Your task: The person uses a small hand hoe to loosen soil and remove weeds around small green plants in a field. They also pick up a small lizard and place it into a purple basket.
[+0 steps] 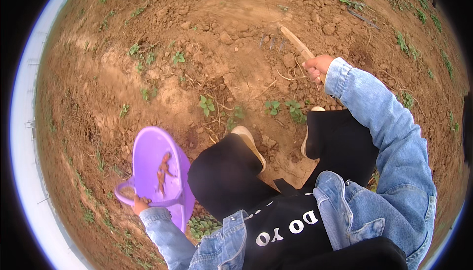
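My right hand (319, 68) grips the wooden handle of a small hand rake (295, 42) at the upper right. Its metal tines point down close to the loose soil, a little blurred. At the lower left, my left hand (141, 204) is closed on the handle of a purple plastic bucket (151, 140), which is tilted so that its inside shows. In the bucket lie reddish-brown roots (162, 174) with soil on them.
Dry brown soil (240, 66) with clods spreads all around. Small green plants (207, 105) and dry stems stand before my feet. My shoes (251, 144) rest on the ground between bucket and rake. A thin dark rod-like thing (364, 18) lies at the upper right.
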Demonstrator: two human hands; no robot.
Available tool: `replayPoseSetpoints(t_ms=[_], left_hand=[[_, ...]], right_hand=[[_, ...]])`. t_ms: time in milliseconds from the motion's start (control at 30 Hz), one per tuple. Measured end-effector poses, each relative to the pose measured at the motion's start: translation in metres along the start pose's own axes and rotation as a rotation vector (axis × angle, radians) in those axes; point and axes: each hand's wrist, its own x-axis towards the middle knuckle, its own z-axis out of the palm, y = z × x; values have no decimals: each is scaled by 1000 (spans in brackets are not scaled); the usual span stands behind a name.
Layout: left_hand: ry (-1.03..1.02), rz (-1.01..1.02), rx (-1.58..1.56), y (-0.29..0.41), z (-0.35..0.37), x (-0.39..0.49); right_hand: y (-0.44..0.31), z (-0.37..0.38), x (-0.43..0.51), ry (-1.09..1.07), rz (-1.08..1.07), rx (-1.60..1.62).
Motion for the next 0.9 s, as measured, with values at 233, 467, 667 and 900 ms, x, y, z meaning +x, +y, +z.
replayPoseSetpoints(t_ms=[233, 467, 667, 900], left_hand=[[-199, 50, -30, 33, 242, -25], [-300, -38, 2, 38, 383, -59], [-129, -131, 70, 66, 412, -94], [-225, 22, 398, 69, 453, -148]], right_hand=[[-53, -25, 92, 10, -25, -97], [-101, -29, 100, -23, 171, -91], [-162, -22, 120, -67, 346, -40], [-147, 30, 150, 124, 331, -308]])
